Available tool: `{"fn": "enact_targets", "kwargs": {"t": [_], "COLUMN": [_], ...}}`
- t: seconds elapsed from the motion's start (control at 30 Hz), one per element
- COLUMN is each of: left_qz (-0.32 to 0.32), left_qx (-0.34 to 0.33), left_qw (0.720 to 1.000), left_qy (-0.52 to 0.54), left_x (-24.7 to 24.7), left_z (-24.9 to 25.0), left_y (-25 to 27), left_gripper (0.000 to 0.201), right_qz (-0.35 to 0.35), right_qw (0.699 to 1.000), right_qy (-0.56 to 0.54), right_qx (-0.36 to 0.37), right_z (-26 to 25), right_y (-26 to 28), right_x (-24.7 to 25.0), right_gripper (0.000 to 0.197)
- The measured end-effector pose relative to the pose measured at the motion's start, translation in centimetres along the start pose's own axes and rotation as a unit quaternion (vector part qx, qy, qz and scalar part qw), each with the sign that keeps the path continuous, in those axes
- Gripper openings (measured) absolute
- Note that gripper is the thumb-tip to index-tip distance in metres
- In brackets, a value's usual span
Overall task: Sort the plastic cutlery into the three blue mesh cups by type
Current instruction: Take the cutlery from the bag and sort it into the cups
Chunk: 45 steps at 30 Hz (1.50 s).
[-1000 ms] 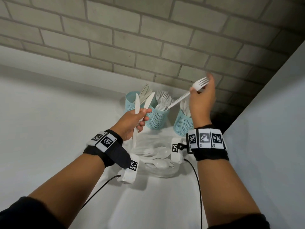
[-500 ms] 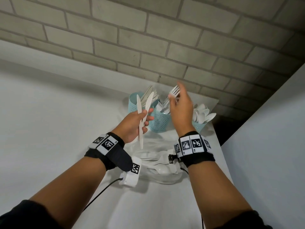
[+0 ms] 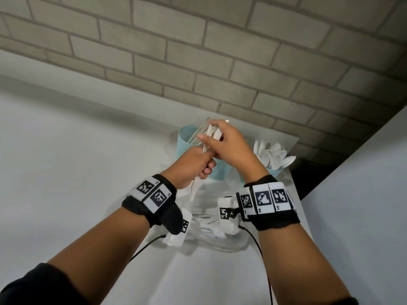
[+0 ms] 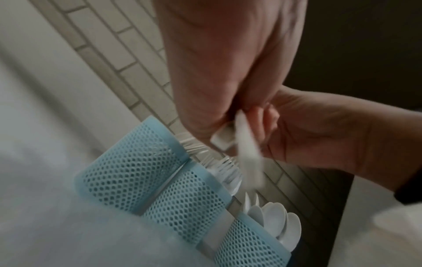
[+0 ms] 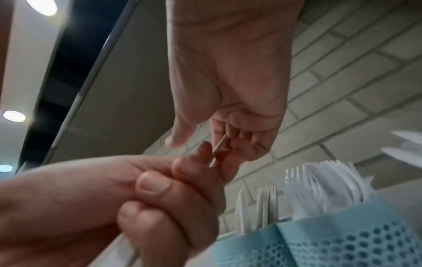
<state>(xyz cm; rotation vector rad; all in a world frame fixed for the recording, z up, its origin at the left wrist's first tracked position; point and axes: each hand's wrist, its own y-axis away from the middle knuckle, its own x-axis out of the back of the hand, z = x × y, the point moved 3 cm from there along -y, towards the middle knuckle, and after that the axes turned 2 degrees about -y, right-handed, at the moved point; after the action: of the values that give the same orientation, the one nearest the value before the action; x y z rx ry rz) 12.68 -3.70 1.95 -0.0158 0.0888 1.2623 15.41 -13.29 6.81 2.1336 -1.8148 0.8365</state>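
Note:
My left hand [image 3: 189,167] grips two white plastic knives [image 3: 195,190] upright by their middles, in front of the three blue mesh cups. My right hand [image 3: 229,146] has reached across and pinches the knives' upper ends [image 3: 210,131] between thumb and fingers. In the right wrist view, a knife [image 5: 218,146] runs edge-on from the left hand [image 5: 137,189] up into the right hand's fingers [image 5: 242,142]. The left cup [image 3: 185,139] holds knives and the right cup [image 3: 274,171] holds spoons [image 3: 273,154]. The middle cup [image 4: 187,198] holds forks [image 5: 319,180] and is mostly hidden in the head view.
A clear tub [image 3: 220,243] with loose white cutlery sits on the white table [image 3: 77,172] below my wrists. The cups stand against a brick wall [image 3: 198,62]. A white panel [image 3: 363,194] borders the table on the right.
My right hand no longer holds the fork that it had over the middle cup. It has moved left onto the knives in my left hand, which stayed about where it was.

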Motion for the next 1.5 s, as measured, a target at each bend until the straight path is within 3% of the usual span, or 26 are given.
{"fn": "enact_targets", "kwargs": {"t": [0.1, 0.2, 0.33, 0.43, 0.53, 0.6, 0.7, 0.8, 0.9, 1.07, 1.2, 1.3, 1.4, 1.5], "left_qz": [-0.01, -0.014, 0.01, 0.073, 0.155, 0.161, 0.133, 0.099, 0.079, 0.072, 0.058, 0.052, 0.025, -0.042], "left_qx": [-0.005, 0.012, 0.008, 0.009, 0.034, 0.055, 0.079, 0.09, 0.097, 0.104, 0.113, 0.113, 0.103, 0.097], "left_qw": [0.997, 0.995, 0.995, 0.996, 0.987, 0.985, 0.98, 0.972, 0.967, 0.966, 0.963, 0.958, 0.946, 0.922], "left_qy": [-0.076, -0.095, -0.103, -0.053, -0.013, -0.043, -0.127, -0.194, -0.222, -0.226, -0.237, -0.257, -0.305, -0.374], "left_x": [0.4, 1.0, 1.6, 2.9, 4.5, 4.9, 4.6, 4.3, 4.2, 4.0, 3.4, 3.3, 2.5, 0.6], "left_z": [0.1, -0.3, -0.3, -0.2, -0.8, -1.6, -2.6, -3.2, -3.6, -3.6, -3.5, -3.5, -3.2, -3.1], "left_y": [0.1, 0.4, 0.3, 0.1, 0.3, 0.4, 0.5, 0.5, 0.6, 0.7, 0.9, 1.3, 1.8, 2.3], "left_gripper": [0.026, 0.022, 0.031, 0.028, 0.027, 0.023, 0.018, 0.017, 0.016, 0.014, 0.014, 0.015, 0.018, 0.022], "right_qz": [-0.009, 0.038, 0.112, 0.201, 0.311, 0.332, 0.302, 0.183, 0.056, -0.02, -0.032, 0.04, 0.122, 0.123], "right_qw": [0.999, 0.997, 0.991, 0.977, 0.947, 0.939, 0.945, 0.962, 0.934, 0.908, 0.899, 0.91, 0.939, 0.978], "right_qy": [-0.039, -0.053, -0.045, -0.066, -0.072, -0.023, 0.063, 0.187, 0.347, 0.415, 0.428, 0.4, 0.311, 0.163], "right_qx": [-0.015, -0.041, -0.058, -0.017, 0.045, 0.087, 0.112, 0.078, 0.057, 0.055, 0.083, 0.104, 0.078, 0.04], "right_z": [0.5, 0.9, 0.7, -0.3, -1.0, -1.2, -1.1, 0.0, 1.8, 2.8, 2.5, 1.7, 1.0, 0.2], "right_y": [-0.1, -0.7, -2.1, -2.8, -3.5, -4.1, -5.1, -5.9, -6.3, -5.9, -5.5, -4.6, -3.0, -0.7], "right_x": [-0.2, 0.3, 2.2, 4.0, 5.3, 4.9, 2.6, -0.5, -2.9, -3.3, -3.1, -1.5, 1.2, 2.9], "right_gripper": [0.06, 0.067, 0.032, 0.016, 0.015, 0.019, 0.022, 0.022, 0.028, 0.03, 0.03, 0.028, 0.024, 0.017]}}
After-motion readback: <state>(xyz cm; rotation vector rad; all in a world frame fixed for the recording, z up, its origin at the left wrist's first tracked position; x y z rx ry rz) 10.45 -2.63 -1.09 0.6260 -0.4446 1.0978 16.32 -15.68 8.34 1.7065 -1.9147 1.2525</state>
